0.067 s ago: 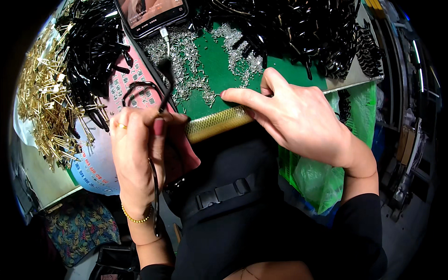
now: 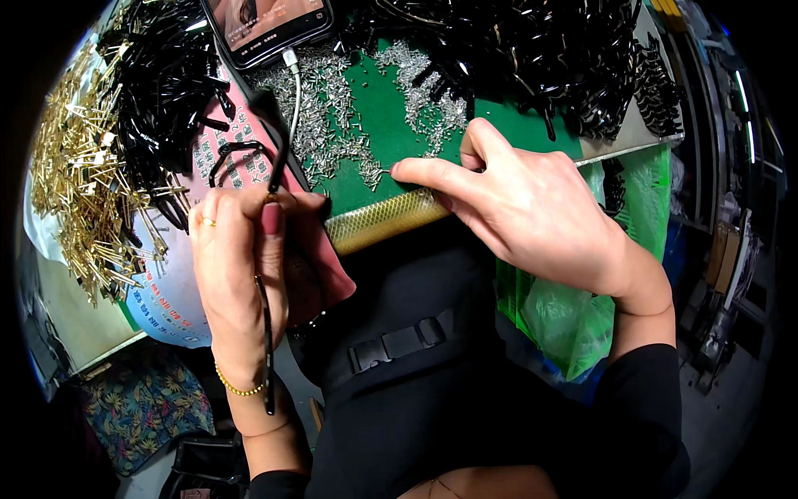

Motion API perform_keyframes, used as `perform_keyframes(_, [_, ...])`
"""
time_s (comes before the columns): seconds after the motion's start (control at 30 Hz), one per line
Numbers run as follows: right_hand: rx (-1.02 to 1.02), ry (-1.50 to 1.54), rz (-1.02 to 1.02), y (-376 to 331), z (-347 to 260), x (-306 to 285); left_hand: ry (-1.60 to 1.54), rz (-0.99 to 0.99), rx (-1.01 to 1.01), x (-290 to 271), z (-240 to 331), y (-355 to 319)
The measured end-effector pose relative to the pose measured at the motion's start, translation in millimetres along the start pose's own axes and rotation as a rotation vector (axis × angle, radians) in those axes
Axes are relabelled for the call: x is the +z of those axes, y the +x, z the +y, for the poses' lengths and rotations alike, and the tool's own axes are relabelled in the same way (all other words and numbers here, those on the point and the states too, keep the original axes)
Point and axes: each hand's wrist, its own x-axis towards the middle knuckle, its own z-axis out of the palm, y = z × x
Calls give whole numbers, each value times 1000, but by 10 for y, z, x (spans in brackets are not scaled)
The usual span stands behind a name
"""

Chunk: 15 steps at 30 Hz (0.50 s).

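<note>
My left hand [image 2: 233, 249] is closed on thin black eyeglass temples [image 2: 280, 154]. One sticks up past the thumb, and a black length [image 2: 266, 358] hangs below the palm along the wrist. Another curved black piece [image 2: 237, 150] shows just beyond the knuckles. On the green work surface [image 2: 378, 91], the stretched index finger of my right hand [image 2: 532, 191] touches down at the edge of a scatter of tiny silver screws [image 2: 366, 162]. Its other fingers are bent and apart. Whether a screw sits under that fingertip cannot be made out.
A phone [image 2: 270, 29] with a white cable lies at the back. Black temples are heaped at the left [image 2: 166, 100] and back right [image 2: 532, 50]. Gold metal pins [image 2: 83, 183] pile up far left. A yellow meshed strip [image 2: 386, 220] edges the surface; a green bag [image 2: 565, 324] hangs at right.
My left hand has shifted slightly left, carrying the black temples with it; the upright one now leans less. My right hand stays almost still.
</note>
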Motion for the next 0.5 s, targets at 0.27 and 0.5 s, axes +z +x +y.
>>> perform_keyframes(0.27, [-29, -42, -4, 5, -4, 11, 79, -148, 260, 38, 84, 146])
perform_keyframes(0.5, [-32, -26, 7, -2, 15, 35, -305, 93, -14, 52, 1, 44])
